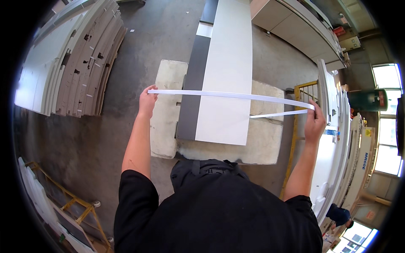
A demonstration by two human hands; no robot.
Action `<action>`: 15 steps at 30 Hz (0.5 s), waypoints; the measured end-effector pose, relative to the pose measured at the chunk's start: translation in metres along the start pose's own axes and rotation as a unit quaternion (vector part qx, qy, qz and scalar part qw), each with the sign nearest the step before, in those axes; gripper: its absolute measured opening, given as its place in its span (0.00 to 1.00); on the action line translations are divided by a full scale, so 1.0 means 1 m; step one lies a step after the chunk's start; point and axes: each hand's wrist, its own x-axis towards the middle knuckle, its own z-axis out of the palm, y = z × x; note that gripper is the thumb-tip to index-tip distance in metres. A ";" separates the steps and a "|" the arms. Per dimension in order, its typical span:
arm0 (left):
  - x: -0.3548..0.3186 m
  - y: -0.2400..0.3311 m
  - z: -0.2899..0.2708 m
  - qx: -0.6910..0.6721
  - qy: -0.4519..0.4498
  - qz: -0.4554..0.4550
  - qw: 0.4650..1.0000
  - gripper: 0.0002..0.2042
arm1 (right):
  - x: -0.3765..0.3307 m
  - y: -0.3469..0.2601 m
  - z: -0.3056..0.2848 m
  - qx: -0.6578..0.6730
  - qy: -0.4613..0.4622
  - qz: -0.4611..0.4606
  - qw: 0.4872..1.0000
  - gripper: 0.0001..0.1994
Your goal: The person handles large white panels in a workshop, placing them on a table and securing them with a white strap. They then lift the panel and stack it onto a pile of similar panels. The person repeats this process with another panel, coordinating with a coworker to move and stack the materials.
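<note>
A long, thin white strip (228,95) is stretched between my hands, level above the panels. My left hand (147,101) pinches one end of it at the left. At the right my right hand (314,123) grips the strip where it doubles back, and a shorter tail runs leftward beneath the upper length. Under the strip lies a long white panel (230,55), with a dark grey panel (195,84) showing along its left side. Both rest on a pale, worn base board (263,147) in front of my body.
A tall stack of boards (80,67) stands at the left. Yellow-framed trolleys flank me, one at lower left (78,202) and one at right (294,130). Large panelled units (291,27) are at far right. A person in dark clothing (337,214) is at lower right, beside white panels (325,164).
</note>
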 end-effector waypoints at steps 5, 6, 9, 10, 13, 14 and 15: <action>0.007 -0.047 0.033 0.231 0.022 0.083 0.969 0.15 | 0.005 -0.015 -0.003 0.010 -0.036 -0.003 0.999 0.15; 0.007 -0.053 0.040 0.249 0.031 0.091 0.964 0.15 | 0.005 -0.017 -0.003 0.012 -0.041 -0.007 0.999 0.15; 0.016 -0.086 0.046 0.225 0.019 0.078 0.971 0.16 | 0.001 -0.022 -0.005 0.002 -0.048 -0.005 0.999 0.15; 0.019 -0.095 0.046 0.238 0.013 0.078 0.968 0.16 | -0.001 -0.024 -0.006 -0.002 -0.051 -0.004 0.999 0.15; 0.019 -0.115 0.051 0.268 0.006 0.088 0.959 0.16 | -0.003 -0.028 -0.006 0.003 -0.053 -0.009 0.999 0.15; 0.018 -0.115 0.057 0.247 0.017 0.069 0.966 0.16 | -0.003 -0.027 -0.008 0.001 -0.050 -0.009 0.999 0.15; 0.017 -0.115 0.062 0.225 0.027 0.050 0.973 0.16 | -0.004 -0.023 -0.010 0.006 -0.047 0.005 0.999 0.15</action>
